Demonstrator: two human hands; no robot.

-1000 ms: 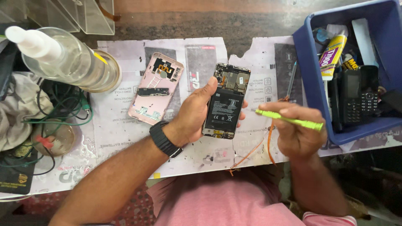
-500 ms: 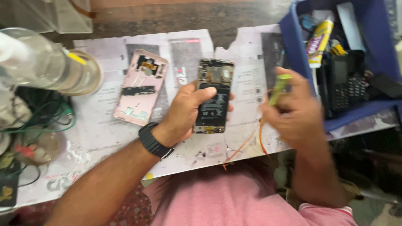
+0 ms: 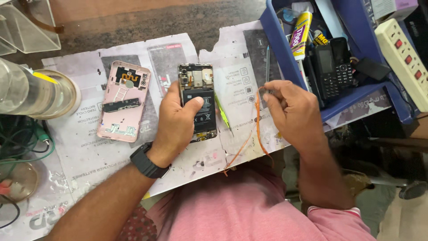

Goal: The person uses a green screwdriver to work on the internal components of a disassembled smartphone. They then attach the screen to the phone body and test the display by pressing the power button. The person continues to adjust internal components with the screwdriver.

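Note:
My left hand (image 3: 176,120) grips an opened phone (image 3: 198,96) with its black battery and circuit boards showing, held over the paper-covered table. A green-handled tool (image 3: 223,114) lies on the paper just right of the phone. My right hand (image 3: 294,111) pinches a thin orange wire (image 3: 257,129) that loops down toward the table edge. The pink phone back cover (image 3: 121,101) lies flat to the left of my left hand. A black watch is on my left wrist.
A blue bin (image 3: 343,96) at the right holds a black keypad phone (image 3: 331,67), a glue tube (image 3: 301,29) and small parts. A white power strip (image 3: 403,56) lies beside it. A clear bottle (image 3: 31,91) and green cables (image 3: 26,143) sit at the left.
My right hand has put the green tool down beside the phone and now pinches the orange wire. The left hand keeps its hold on the phone.

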